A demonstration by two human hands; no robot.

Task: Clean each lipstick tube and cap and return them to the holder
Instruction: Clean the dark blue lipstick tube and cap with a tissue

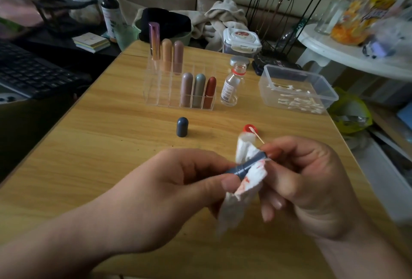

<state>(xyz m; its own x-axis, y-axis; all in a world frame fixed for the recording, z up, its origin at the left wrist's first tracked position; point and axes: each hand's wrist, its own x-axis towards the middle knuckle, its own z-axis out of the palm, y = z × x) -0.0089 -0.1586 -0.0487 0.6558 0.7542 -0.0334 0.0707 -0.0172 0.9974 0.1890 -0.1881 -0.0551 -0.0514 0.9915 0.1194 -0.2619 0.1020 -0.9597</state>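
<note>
My left hand (pixel 189 180) pinches the lower end of a blue-grey lipstick tube (pixel 247 166) above the table's near middle. My right hand (pixel 307 180) grips the tube's upper end through a white tissue (pixel 243 191) smeared with red, and a cotton swab (pixel 256 135) sticks up out of the same hand. The tube's blue-grey cap (pixel 182 126) stands alone on the table, apart from both hands. Behind it a clear acrylic holder (pixel 156 93) carries several capped lipsticks in two rows.
A small open glass bottle (pixel 231 84) stands right of the holder, its red stopper (pixel 249 128) lying nearer me. A clear tub of cotton swabs (pixel 296 88) sits at the right edge. A keyboard (pixel 33 73) lies left of the wooden table (pixel 111 145).
</note>
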